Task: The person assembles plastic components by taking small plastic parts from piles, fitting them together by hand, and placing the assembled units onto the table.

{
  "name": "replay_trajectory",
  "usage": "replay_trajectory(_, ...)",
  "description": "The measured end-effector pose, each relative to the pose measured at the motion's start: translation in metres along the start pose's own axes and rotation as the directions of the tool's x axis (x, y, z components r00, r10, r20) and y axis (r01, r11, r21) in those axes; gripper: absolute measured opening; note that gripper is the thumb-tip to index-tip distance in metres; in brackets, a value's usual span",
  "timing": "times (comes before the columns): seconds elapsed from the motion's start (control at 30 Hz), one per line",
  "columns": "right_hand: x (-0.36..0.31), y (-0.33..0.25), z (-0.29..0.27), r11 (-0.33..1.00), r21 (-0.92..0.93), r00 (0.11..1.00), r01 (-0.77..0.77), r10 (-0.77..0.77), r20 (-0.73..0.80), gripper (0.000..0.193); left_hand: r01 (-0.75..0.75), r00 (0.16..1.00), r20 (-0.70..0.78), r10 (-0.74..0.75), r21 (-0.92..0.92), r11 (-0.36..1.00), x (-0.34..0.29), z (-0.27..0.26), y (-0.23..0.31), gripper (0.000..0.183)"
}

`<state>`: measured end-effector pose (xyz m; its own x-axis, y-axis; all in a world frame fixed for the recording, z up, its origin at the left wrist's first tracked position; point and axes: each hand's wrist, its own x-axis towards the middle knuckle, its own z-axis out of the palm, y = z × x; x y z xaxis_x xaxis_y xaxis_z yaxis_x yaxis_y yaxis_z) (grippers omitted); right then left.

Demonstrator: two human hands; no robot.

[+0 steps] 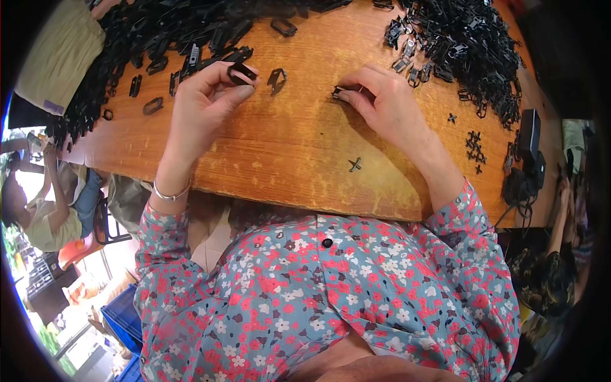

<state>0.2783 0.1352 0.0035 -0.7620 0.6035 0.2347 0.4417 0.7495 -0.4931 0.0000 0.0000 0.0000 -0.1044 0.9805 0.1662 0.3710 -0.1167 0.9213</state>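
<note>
My left hand (205,107) pinches a black frame-shaped plastic piece (241,74) between thumb and fingers, raised over the wooden table (280,140). Just right of it, a similar open black frame (277,81) lies on the wood. My right hand (387,100) has thumb and forefinger closed on a small black piece (337,92); most of that piece is hidden by the fingertips. Nearer to me, between the two forearms, a small black cross-shaped piece (355,165) rests on the table. The two hands are apart.
Black plastic frames are heaped (153,32) at the far left, and smaller black parts form another heap (464,44) at the far right. Several cross-shaped pieces (475,148) lie at right, beside a black box (529,135) and a cable (523,204). Other people sit at both sides.
</note>
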Motion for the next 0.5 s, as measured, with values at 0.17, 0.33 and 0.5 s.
replay_trajectory(0.17,-0.002,-0.019,-0.001,0.811,0.502,0.953,-0.302,0.270,0.138,0.017,0.140,0.987,0.004,-0.163,-0.534,0.834,0.002,0.011,-0.003,0.031)
replay_trajectory(0.33,-0.002,-0.031,-0.007,0.783,0.583,0.969,-0.218,0.245,0.033,0.015,0.258,0.966,0.203,-0.160,-0.717,0.648,0.009,0.038,0.007,0.032)
replay_trajectory(0.5,-0.004,-0.025,-0.005,0.887,0.447,0.973,0.118,-0.013,-0.231,0.012,0.409,0.913,0.341,-0.226,-0.757,0.509,0.017,0.061,0.008,0.032)
